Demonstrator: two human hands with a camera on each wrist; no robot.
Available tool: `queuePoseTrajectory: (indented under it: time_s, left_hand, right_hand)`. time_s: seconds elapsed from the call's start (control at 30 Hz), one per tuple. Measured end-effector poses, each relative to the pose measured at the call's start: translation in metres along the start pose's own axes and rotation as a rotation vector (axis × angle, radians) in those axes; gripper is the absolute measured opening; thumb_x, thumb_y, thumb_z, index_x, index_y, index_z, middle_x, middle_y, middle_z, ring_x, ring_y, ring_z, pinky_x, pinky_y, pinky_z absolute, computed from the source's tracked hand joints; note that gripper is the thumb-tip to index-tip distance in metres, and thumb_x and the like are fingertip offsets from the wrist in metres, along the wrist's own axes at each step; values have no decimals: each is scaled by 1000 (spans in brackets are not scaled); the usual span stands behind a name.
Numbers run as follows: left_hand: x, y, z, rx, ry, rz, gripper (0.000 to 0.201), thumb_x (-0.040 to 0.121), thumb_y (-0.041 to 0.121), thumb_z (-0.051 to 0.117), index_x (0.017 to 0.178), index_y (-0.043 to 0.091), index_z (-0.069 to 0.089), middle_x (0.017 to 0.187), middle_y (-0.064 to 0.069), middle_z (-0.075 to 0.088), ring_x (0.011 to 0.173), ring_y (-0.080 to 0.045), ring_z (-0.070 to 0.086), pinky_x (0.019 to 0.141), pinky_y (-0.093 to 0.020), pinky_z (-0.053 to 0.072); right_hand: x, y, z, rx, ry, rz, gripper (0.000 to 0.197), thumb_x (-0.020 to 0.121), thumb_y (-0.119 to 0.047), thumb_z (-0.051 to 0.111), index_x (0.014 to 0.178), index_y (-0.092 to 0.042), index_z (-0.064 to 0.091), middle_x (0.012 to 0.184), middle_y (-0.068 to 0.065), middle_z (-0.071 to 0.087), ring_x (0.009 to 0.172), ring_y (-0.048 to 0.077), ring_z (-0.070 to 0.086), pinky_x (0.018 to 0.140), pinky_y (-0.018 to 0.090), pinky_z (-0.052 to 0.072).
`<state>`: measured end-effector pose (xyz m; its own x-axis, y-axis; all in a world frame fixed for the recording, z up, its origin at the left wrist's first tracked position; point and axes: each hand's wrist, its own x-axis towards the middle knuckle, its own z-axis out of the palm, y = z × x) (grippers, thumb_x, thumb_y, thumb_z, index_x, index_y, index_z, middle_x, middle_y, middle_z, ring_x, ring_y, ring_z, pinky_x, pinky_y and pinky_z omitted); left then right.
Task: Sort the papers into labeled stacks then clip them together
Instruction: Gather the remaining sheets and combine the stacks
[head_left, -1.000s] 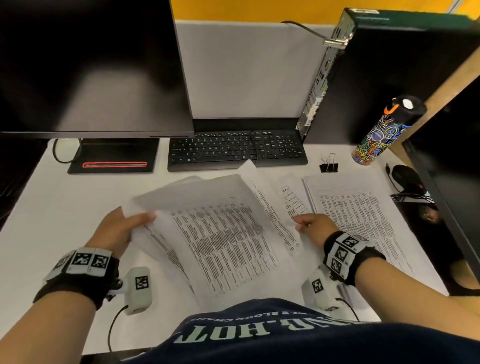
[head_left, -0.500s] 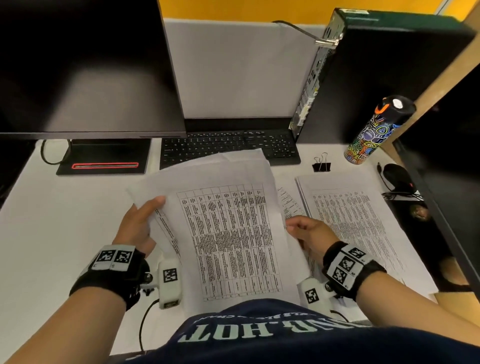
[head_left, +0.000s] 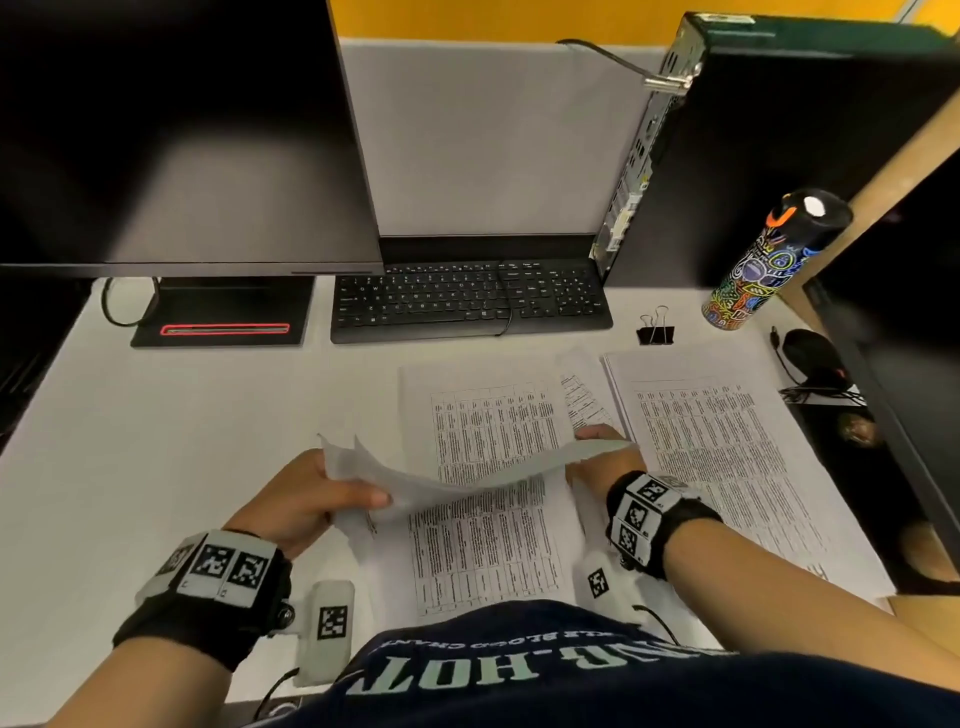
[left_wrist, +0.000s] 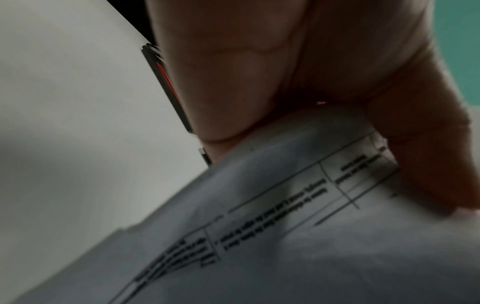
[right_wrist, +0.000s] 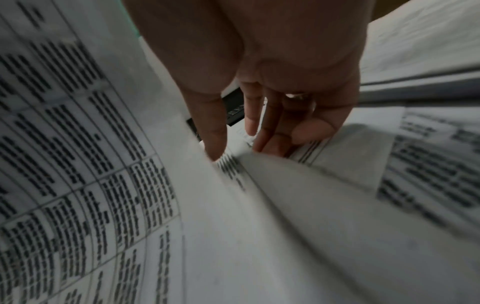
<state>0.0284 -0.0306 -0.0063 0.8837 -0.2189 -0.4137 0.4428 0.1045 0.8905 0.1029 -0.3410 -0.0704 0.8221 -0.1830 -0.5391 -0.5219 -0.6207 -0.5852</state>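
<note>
My left hand grips the left end of a few lifted sheets, which hang edge-on and sagging above the desk. In the left wrist view its thumb presses on the printed sheet. At the sheets' right end, my right hand pinches the paper between thumb and straight fingers. Under the lifted sheets a printed page lies flat. A second printed stack sits to the right. A black binder clip stands behind the papers.
A keyboard and monitor stand at the back, with a PC tower at the back right. A patterned bottle and a mouse are at the right edge. White desk lies bare on the left.
The sheets, held up facing me before, have tipped flat and dropped lower between both hands. A printed page now shows lying flat on the desk beneath them.
</note>
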Motion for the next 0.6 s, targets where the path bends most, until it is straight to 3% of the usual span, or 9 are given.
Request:
queuePoseTrajectory:
  time_s: [0.1,0.2,0.27,0.4,0.43,0.5,0.53,0.6]
  left_hand:
    - [-2,-7,2,-1,-6,-1,56,20,42,94,60,8,75,65,-11,70,62,-18,67,57,-22,53]
    - [-4,-13,3,-23,15,26,54,22,42,95,62,10,75,67,-10,71,65,-18,67,61,-23,53]
    - [-5,-15,2,-45,35,32,55,23,41,95,63,9,76,68,-11,72,68,-19,68,62,-23,54]
    - [-5,-17,0,-47,26,33,53,26,40,95,64,7,76,71,-12,71,70,-22,68,65,-25,54]
    - [-4,-16,1,-45,23,34,53,27,39,95,65,6,76,71,-13,71,71,-23,68,65,-25,54]
    - [-4,-16,0,-46,33,41,62,28,37,96,71,-2,74,75,-19,70,74,-27,67,66,-27,54]
    - [-4,-15,0,-52,38,44,65,28,36,96,74,-4,73,77,-21,70,74,-29,67,66,-28,55]
    - [-4,-12,1,-81,53,64,63,26,36,96,73,0,75,76,-18,71,71,-26,69,62,-27,56]
  right_hand:
    - [3,-4,1,-62,-9,-21,34,83,-2,59,115,-10,52,93,1,58,85,18,52,79,28,49]
    - [-1,-9,-4,-205,17,-11,18,85,-15,63,102,-12,58,101,7,64,83,19,55,75,27,46]
    - [-3,-11,-9,-312,17,-12,17,86,-25,64,94,-10,62,95,9,66,83,22,61,73,26,45]
    - [-3,-10,-20,-442,2,-40,18,93,-19,50,80,-12,60,84,7,63,78,22,59,68,27,49]
    - [-3,-9,-22,-457,1,-51,19,95,-14,47,82,-12,60,89,10,64,81,23,59,69,28,48]
    - [-4,-6,-23,-395,-14,-80,21,97,-7,42,99,-12,62,103,17,64,92,28,60,83,35,49]
    - [-4,-5,-24,-353,-5,-113,21,96,-6,42,94,-14,61,97,13,64,88,26,61,85,36,49]
    - [-5,-5,-28,-271,60,-163,32,91,-6,48,72,-31,49,78,1,58,71,17,54,73,31,50]
